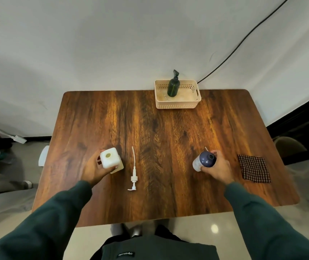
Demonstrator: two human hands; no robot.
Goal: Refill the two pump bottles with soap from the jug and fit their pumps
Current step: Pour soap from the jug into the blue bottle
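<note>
Near the front edge of the table [168, 128], the left hand [93, 169] wraps the upright open jug [110, 158] and the right hand [219, 166] wraps the open-necked blue bottle [206, 159], well apart, a loose pump [134, 178] lying between them, nearer the jug, tube pointing away.

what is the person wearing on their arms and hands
Long dark green sleeves cover both arms to the wrist: left sleeve, right sleeve. The left hand and right hand are bare, with no gloves, watch or rings showing.
</note>
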